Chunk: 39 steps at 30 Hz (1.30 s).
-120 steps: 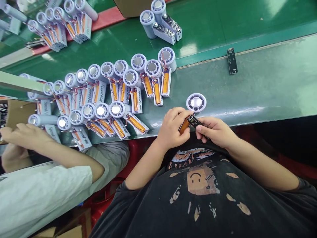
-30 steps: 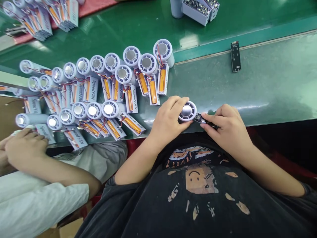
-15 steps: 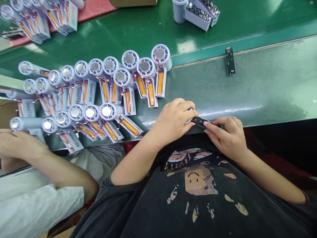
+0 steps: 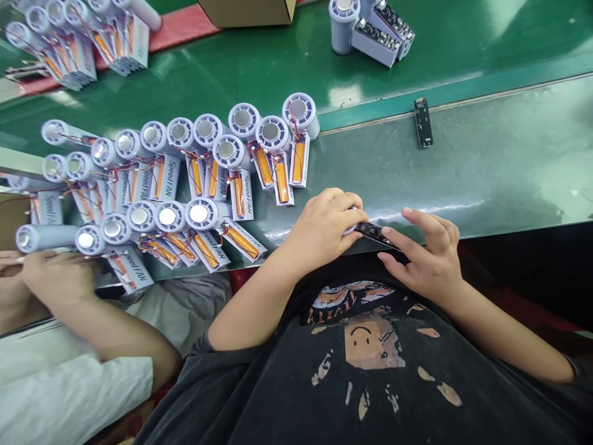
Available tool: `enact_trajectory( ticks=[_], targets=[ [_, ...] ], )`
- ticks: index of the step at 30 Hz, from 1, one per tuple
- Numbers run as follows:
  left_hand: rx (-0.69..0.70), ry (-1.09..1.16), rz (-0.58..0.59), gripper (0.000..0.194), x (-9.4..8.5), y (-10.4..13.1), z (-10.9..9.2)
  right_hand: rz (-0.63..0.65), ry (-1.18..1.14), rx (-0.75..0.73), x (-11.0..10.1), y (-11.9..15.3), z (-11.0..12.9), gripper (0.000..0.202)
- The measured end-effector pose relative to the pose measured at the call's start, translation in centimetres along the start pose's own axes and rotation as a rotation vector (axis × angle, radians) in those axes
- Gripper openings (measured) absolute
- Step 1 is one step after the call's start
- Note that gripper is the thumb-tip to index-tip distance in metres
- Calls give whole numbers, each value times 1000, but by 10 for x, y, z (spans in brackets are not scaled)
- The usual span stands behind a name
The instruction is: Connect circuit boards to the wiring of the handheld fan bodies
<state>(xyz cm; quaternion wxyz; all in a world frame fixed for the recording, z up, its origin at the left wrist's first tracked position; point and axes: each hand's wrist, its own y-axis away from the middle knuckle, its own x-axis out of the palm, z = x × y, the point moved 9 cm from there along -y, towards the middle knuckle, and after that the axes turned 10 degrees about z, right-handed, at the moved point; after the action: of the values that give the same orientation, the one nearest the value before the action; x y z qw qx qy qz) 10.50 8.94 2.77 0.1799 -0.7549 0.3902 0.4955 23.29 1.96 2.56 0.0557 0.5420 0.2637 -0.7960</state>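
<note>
My left hand (image 4: 325, 230) is wrapped round the head of a handheld fan, most of which it hides. A black circuit board (image 4: 372, 232) faces up along the fan's handle, pointing right. My right hand (image 4: 428, 256) has its fingers apart beside the handle's end; its index fingertip touches the board, and the thumb is spread below. Beyond the hands, a loose black circuit board (image 4: 423, 123) lies on the table (image 4: 500, 154).
Rows of fans (image 4: 199, 213) with orange batteries in their handles stand to the left. Two fans with boards (image 4: 377, 46) stand at the back, near a cardboard box (image 4: 248, 13). A co-worker's hands (image 4: 58, 278) are at the left edge.
My right hand's fingers have spread, with the thumb moved off the board's end. My left hand keeps its hold on the fan. The co-worker's hands have moved slightly.
</note>
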Motion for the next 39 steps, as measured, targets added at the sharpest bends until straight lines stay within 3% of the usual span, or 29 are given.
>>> enact_trajectory(
  ticks=[7,18,24,29,39],
  targets=[
    [3,0,-12,14,0,0,0,144,-72,60,17,0,-4,32],
    [-11,7,-14,14,1,1,2,99,-51,-57,18,-5,9,37],
    [-10,-2,-18,14,1,1,1,105,-73,-42,20,-6,7,35],
    [-15,6,-14,14,1,0,1,44,-48,-49,11,-2,6,33],
    [-26,-6,10,14,1,-1,0,56,30,-31,2,-6,10,21]
  ],
)
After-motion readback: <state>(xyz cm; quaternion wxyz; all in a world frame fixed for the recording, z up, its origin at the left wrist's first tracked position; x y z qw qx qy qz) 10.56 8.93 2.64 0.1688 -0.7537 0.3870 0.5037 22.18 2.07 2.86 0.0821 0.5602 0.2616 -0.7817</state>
